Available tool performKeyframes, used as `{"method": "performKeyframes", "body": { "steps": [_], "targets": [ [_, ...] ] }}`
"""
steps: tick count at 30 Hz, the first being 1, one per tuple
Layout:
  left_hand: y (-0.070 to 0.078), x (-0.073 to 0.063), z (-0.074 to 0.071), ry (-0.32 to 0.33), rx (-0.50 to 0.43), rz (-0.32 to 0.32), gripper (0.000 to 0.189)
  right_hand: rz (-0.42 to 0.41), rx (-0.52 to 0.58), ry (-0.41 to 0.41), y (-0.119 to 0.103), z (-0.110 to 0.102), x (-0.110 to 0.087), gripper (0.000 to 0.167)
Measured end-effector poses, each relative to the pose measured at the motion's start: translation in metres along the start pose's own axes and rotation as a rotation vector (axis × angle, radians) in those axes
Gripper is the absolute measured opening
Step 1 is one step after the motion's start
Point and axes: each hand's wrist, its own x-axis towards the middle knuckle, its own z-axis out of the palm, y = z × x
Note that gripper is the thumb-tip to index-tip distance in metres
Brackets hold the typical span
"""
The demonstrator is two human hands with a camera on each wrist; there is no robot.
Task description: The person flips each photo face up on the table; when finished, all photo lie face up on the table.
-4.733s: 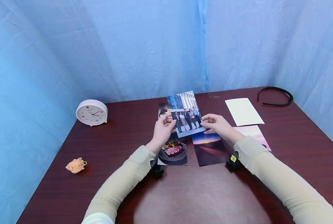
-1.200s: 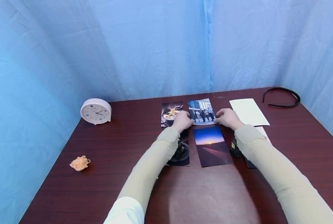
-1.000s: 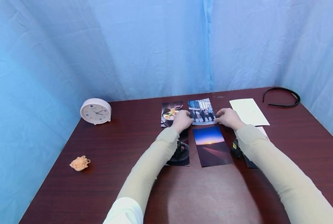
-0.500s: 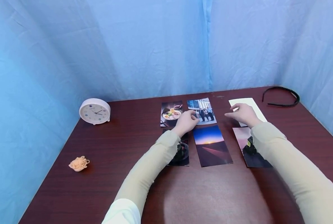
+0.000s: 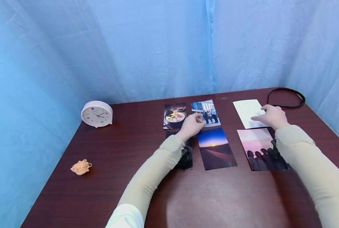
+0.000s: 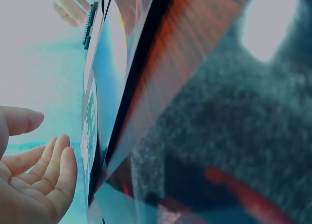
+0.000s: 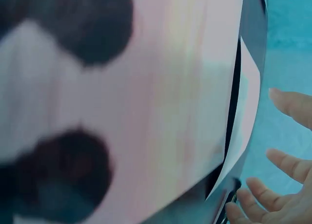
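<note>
At two o'clock on the table (image 5: 106,190), the right hand (image 5: 272,116) lies on the blank card (image 5: 247,111), fingers straight and touching it, not pinching. At twelve o'clock the left hand (image 5: 192,124) hovers, fingers loosely spread, at the group photo (image 5: 207,111). The card looks light, thin and bendable, probably slick on wood; it is best slid and lifted by an edge.

We've got a dark wood table (image 5: 215,202) with five photos (image 5: 216,148) and a white card (image 5: 247,111) laid flat mid-back, a clock (image 5: 96,114) far left, a headband (image 5: 286,97) back right, a yarn wad (image 5: 81,167) near left.
</note>
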Motion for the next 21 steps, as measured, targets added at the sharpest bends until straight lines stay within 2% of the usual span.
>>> {"method": "performKeyframes", "body": {
  "steps": [10,16,21],
  "targets": [
    [0.009,0.004,0.001,-0.002,-0.06,0.02,0.043,0.136,0.04,-0.065,0.031,-0.01,-0.003,0.088],
    [0.009,0.006,0.005,-0.012,-0.105,0.03,0.045,0.137,0.037,-0.083,0.04,-0.01,-0.003,0.091],
    [0.01,0.011,0.009,-0.006,-0.116,0.031,0.05,0.082,-0.009,-0.071,0.038,-0.008,-0.003,0.086]
  ]
}}
